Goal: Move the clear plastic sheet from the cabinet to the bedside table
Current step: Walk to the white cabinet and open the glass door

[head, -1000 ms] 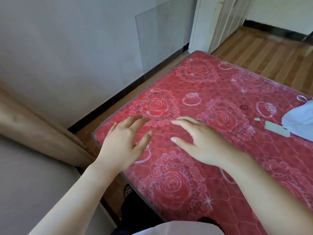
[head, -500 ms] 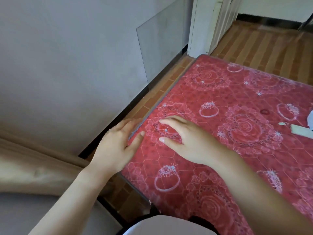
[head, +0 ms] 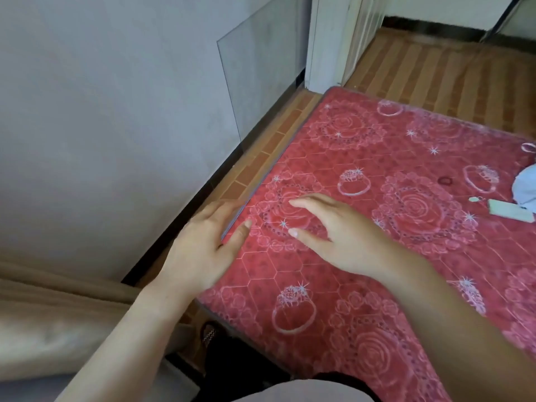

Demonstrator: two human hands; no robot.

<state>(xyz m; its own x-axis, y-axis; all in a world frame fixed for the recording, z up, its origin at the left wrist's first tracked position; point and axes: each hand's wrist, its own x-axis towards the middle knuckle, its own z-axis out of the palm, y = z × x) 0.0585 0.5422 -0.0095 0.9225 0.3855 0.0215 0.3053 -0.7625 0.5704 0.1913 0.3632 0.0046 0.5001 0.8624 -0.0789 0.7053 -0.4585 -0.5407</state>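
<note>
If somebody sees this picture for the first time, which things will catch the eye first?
First comes the red cover with rose and ring patterns, which fills the centre and right. Two bare hands are over its near left part: the left hand at the cover's left edge, the right hand spread above a rose. Farther back, a clear sheet leans against the grey wall.

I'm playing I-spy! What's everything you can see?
clear rectangular sheet: one, see-through, leaning on the grey wall
red flower-patterned quilted top: one, red, centre and right
small white rectangular tag: one, white, on the red top, right
pale blue cloth: one, pale blue, right edge
white wooden frame: one, white, top centre
brown plank floor: one, brown, top right
beige fabric: one, beige, bottom left
left hand: one, at the top's left edge, thumb on top
right hand: one, fingers spread over the red top
</note>
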